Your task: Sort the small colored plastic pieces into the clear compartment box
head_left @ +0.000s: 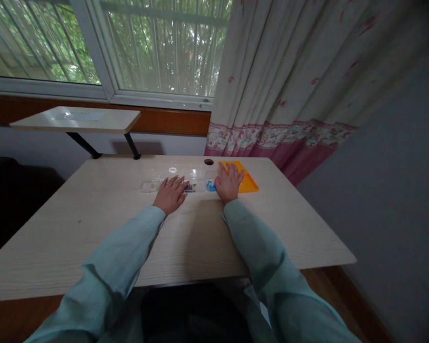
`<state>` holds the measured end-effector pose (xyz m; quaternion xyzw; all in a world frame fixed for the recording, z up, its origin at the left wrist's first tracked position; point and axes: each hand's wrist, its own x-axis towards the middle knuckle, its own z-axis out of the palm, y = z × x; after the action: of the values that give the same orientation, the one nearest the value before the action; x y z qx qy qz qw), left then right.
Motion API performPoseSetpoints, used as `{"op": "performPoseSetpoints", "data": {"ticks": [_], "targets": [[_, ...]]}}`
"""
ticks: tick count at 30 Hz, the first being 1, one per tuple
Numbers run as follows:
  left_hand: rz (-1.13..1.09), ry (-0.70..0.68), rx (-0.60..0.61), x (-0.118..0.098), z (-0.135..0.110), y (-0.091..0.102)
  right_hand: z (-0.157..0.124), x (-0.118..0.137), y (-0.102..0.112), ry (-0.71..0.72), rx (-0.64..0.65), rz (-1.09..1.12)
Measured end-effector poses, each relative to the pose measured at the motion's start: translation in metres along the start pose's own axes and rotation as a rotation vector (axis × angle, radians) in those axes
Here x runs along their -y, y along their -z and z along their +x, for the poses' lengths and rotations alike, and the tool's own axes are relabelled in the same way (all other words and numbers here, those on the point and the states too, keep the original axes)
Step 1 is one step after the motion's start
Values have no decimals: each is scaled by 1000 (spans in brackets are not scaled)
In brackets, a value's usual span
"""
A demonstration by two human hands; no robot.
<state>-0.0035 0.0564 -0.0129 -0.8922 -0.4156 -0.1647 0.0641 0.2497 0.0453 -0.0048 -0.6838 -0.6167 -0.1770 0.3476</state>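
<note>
My left hand [170,193] lies flat with fingers stretched out on a clear plastic compartment box [153,186] near the far side of the wooden table [93,224]. My right hand [229,182] rests open, fingers spread, at the box's right end and over the left edge of an orange tray [249,183]. Small blue pieces [210,186] show in the box just left of my right hand. Something small and dark [190,187] sits in the box beside my left fingertips. Neither hand holds anything.
A round cable hole [209,162] is in the table behind the box. A small white shelf [75,119] on black brackets stands at the back left under the window. A patterned curtain [282,95] hangs at the right; a grey wall runs along the right.
</note>
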Motion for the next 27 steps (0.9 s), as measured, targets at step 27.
{"op": "performPoseSetpoints", "data": {"ticks": [27], "targets": [[7, -7, -15, 2, 0, -4, -29, -15, 23, -46, 316, -15]]}}
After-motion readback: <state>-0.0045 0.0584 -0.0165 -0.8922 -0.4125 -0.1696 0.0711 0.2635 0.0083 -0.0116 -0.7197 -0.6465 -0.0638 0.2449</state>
